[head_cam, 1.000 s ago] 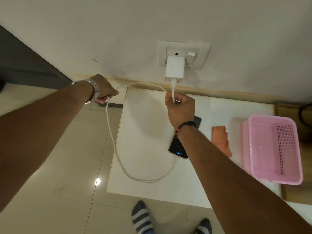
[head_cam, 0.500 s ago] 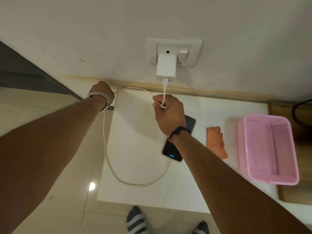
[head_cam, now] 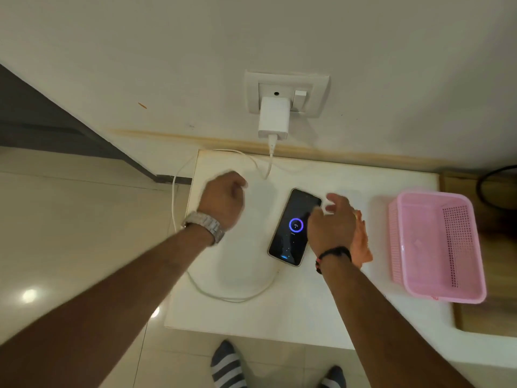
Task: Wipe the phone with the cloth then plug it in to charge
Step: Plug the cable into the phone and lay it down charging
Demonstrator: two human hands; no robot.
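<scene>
The dark phone (head_cam: 293, 225) lies face up on the white table (head_cam: 279, 309), its screen lit with a blue charging ring. A white cable (head_cam: 232, 298) loops from its near end around the table's left side up to the white charger (head_cam: 273, 117) in the wall socket (head_cam: 286, 92). My right hand (head_cam: 333, 219) hovers open over the phone's right edge, holding nothing. My left hand (head_cam: 223, 200), with a metal watch, is curled loosely above the table left of the phone, empty and blurred. The orange cloth (head_cam: 363, 247) lies partly hidden behind my right wrist.
A pink plastic basket (head_cam: 436, 247) stands at the table's right end. A wooden surface (head_cam: 498, 289) and a black cable (head_cam: 492, 186) lie beyond it. Tiled floor (head_cam: 70, 247) spreads to the left; my striped socks (head_cam: 228, 365) show below the table's front edge.
Both hands let go of the cable and pulled back from the wall. My left hand moved right over the table, my right hand moved right of the phone. The phone screen now shows charging.
</scene>
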